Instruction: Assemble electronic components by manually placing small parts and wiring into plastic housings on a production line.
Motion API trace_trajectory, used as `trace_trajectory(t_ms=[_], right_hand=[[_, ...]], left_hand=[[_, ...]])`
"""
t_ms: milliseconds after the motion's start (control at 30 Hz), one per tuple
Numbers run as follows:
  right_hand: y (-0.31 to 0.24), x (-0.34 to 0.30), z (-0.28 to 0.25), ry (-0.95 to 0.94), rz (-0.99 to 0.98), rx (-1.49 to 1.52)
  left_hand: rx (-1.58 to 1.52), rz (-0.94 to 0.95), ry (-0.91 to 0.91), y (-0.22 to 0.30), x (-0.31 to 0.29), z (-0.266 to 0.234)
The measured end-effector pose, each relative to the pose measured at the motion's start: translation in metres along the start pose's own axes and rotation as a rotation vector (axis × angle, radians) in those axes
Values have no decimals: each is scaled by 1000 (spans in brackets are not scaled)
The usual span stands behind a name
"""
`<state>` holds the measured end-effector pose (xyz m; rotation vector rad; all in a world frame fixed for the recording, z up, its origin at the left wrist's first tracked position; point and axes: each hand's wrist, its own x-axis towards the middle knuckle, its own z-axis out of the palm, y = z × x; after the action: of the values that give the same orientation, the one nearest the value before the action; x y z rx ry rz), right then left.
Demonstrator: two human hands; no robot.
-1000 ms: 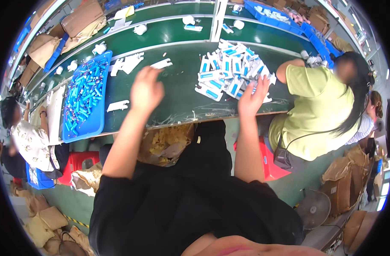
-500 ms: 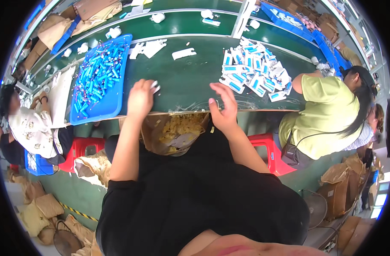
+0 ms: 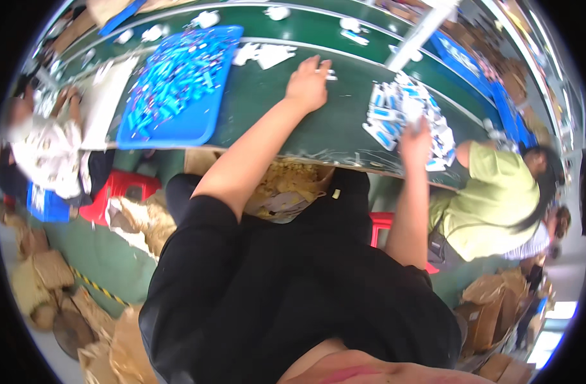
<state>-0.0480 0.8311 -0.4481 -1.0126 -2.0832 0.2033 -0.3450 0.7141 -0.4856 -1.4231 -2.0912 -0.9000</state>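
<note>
My left hand [image 3: 308,86] reaches over the green tabletop with its fingers bent down on a flat white plastic piece [image 3: 331,75]. Only the pronged end of that piece shows past the fingertips. My right hand [image 3: 416,142] is at the near side of a pile of white plastic holders with blue cylinders [image 3: 384,115]. Motion blurs its fingers, and a smeared white shape shows at their tips; whether they grip it I cannot make out. More flat white pieces [image 3: 272,56] lie beside the blue tray [image 3: 206,133], which is heaped with small blue cylinders [image 3: 171,83].
An open carton [image 3: 277,192] of yellowish scraps sits below the table edge. White cups [image 3: 278,13] stand on the green belt beyond the table. A co-worker in a yellow-green top [image 3: 491,205] sits at right, another in a patterned white top [image 3: 53,150] at left. A metal post [image 3: 418,41] rises behind the pile.
My left hand has moved forward and right onto the white piece. My right hand has gone from the table's near edge, fingers apart, to the pile at right. The whole view has tilted.
</note>
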Motion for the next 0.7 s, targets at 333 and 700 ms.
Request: trace_trajectory(t_ms=[333,700], right_hand=[[-94,33,51,-63,-148,424],[-340,41,234,-598,-577,336]], left_hand=[[77,-183,-287,-11,-10,1],[-33,421,-444,-47,0,32]])
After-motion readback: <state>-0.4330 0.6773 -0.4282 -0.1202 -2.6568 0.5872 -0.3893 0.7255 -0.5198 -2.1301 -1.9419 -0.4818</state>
